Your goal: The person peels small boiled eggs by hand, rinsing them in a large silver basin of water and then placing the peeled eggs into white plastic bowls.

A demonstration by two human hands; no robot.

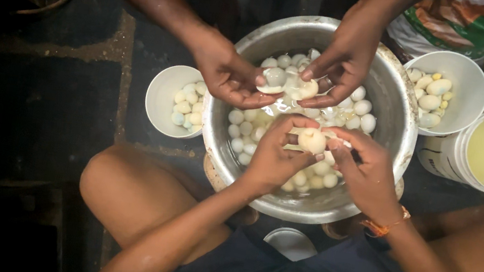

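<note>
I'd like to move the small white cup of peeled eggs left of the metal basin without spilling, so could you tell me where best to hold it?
Take the white cup by its bare outer wall on the far-left side, coming in from the left. It stands upright and its right rim sits against the metal basin, where the other person's hand hovers, so only the left is open. Grip below the rim.

A pale, round boiled egg — partly peeled — above the metal basin's water.

Single head view, straight down, close over metal basin
</note>
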